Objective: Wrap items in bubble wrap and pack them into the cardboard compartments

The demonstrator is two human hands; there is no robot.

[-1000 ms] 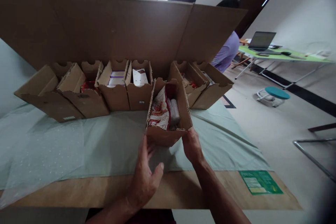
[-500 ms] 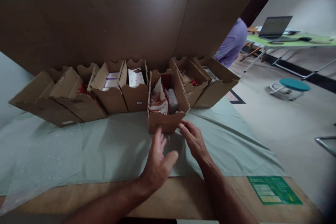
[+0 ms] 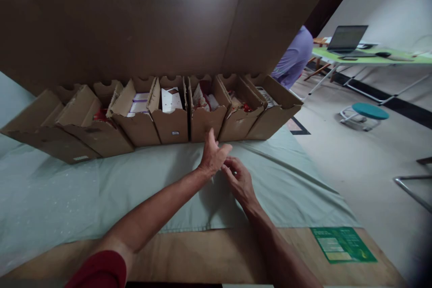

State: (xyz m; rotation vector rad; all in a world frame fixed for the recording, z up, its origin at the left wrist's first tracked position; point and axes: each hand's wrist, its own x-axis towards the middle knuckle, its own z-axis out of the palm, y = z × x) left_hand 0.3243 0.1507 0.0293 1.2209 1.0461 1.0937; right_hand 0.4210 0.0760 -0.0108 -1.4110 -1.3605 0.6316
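A row of open cardboard bins stands on a pale green cloth (image 3: 101, 189) against a tall cardboard backboard (image 3: 135, 31). The bin (image 3: 205, 121) with a red-and-white snack packet (image 3: 200, 97) sits in line with its neighbours. My left hand (image 3: 212, 155) stretches forward, fingers open, fingertips at that bin's front wall. My right hand (image 3: 238, 182) rests just behind it on the cloth, fingers loosely curled, holding nothing that I can see.
Neighbouring bins hold white and purple boxes (image 3: 170, 99) and red packets. A green card (image 3: 342, 244) lies on the wooden table edge at right. Behind the backboard sits a person in a purple top (image 3: 293, 60); a laptop (image 3: 346, 38) on a green table and a teal stool (image 3: 369, 111) stand beyond.
The bin with the snack packet slid back from in front of the row into its slot. My right hand let go of it and drew back; my left hand reached forward to its front.
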